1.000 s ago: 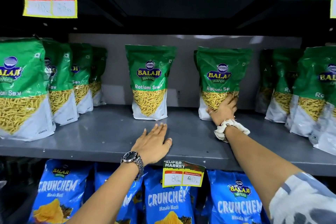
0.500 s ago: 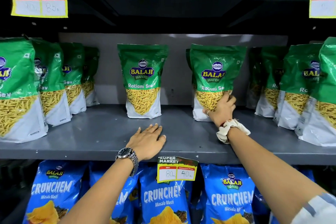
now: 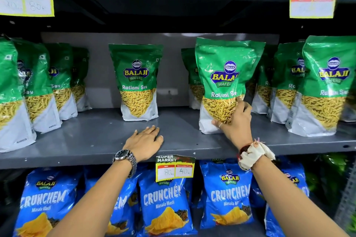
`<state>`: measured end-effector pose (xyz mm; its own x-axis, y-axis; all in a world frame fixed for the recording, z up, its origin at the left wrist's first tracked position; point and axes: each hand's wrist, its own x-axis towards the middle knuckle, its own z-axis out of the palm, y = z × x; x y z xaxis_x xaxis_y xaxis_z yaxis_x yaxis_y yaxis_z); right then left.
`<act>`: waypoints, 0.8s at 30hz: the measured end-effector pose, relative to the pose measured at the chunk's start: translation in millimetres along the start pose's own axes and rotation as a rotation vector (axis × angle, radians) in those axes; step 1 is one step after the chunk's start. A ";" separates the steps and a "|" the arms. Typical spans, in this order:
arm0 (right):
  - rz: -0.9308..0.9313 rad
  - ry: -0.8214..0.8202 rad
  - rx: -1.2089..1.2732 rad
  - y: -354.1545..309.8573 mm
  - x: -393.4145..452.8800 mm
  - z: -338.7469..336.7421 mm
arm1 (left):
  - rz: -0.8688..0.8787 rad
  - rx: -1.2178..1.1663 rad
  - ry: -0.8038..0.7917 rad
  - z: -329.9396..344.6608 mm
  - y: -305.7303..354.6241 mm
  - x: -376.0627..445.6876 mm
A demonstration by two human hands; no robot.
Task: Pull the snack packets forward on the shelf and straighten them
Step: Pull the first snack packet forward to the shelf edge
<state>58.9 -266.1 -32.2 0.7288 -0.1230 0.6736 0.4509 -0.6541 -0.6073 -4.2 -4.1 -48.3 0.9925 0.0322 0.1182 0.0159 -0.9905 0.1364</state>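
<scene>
The packet (image 3: pixel 224 82) is a glossy, crinkled stand-up pouch, green on top, with a clear window of thin yellow sev and a white gusseted base. It stands upright on the grey metal shelf (image 3: pixel 92 140), right of the price tag (image 3: pixel 175 168) and about halfway between the back wall and the front edge. The right hand (image 3: pixel 234 123) grips its lower right side, thumb across the front and fingers wrapped behind, the forearm reaching up from below with a white cloth band at the wrist. The left hand (image 3: pixel 145 143) lies flat and relaxed on the shelf just left of the tag, palm down, fingers together, holding nothing; a steel watch (image 3: pixel 125 158) sits on that wrist. A second pouch (image 3: pixel 137 82) stands further back, above the left hand. Half a second ago the gripped packet sat deeper on the shelf, level with that pouch; it has since come forward, uncovering another packet (image 3: pixel 189 79) behind it. The left hand has not moved.
</scene>
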 end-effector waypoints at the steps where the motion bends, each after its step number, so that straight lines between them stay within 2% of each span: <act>1: -0.004 0.005 0.001 -0.1 -3.0 -3.2 | -0.001 0.000 0.008 0.1 0.0 -0.4; 24: 0.023 0.057 -0.033 -10.7 -33.8 -27.0 | -0.008 -0.007 0.045 -0.1 0.4 -3.4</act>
<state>15.6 -275.0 -37.0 0.7078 -0.1805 0.6829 0.4160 -0.6748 -0.6095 -7.6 -4.6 -48.6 0.9858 0.0459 0.1614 0.0225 -0.9893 0.1441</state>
